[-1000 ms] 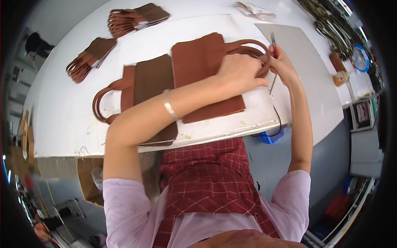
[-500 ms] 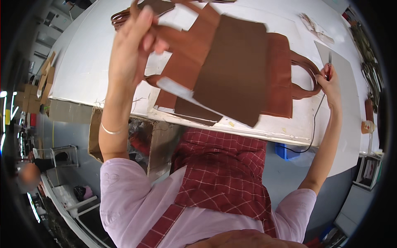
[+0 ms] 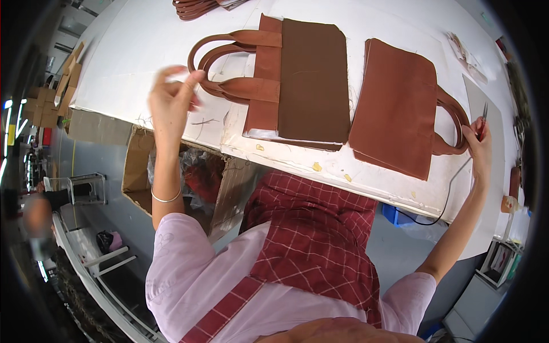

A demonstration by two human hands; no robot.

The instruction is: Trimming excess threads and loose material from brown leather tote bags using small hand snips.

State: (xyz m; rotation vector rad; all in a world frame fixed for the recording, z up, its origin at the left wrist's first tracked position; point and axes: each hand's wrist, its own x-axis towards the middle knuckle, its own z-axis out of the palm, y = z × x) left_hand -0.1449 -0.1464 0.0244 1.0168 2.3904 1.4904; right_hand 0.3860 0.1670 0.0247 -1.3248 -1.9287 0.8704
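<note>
My left hand (image 3: 171,100) is slightly blurred, its fingers apart and half curled. The thumb tip overlaps the brown strap handles (image 3: 214,48) of the left stack of bag panels; whether it touches them I cannot tell. That stack shows a dark brown lining piece (image 3: 314,74) on top, with reddish-brown leather at its handle end. On the right lie reddish-brown leather bag panels (image 3: 394,103), their handles (image 3: 454,117) toward my right hand (image 3: 479,148). This hand is closed round a corded, pen-like tool (image 3: 484,120) with a metal tip pointing away, and pinches the handle's outer edge.
Both stacks lie near the front edge of a white table (image 3: 131,74). Coiled brown straps (image 3: 194,7) are at the far left. A thin cord (image 3: 443,211) hangs over the front edge at right. Below the table stands an open cardboard box (image 3: 137,166).
The lifted brown-lined panel has come down flat onto the left stack. My left hand has dropped toward me. My right hand has shifted right with the leather panels, opening a gap between the stacks.
</note>
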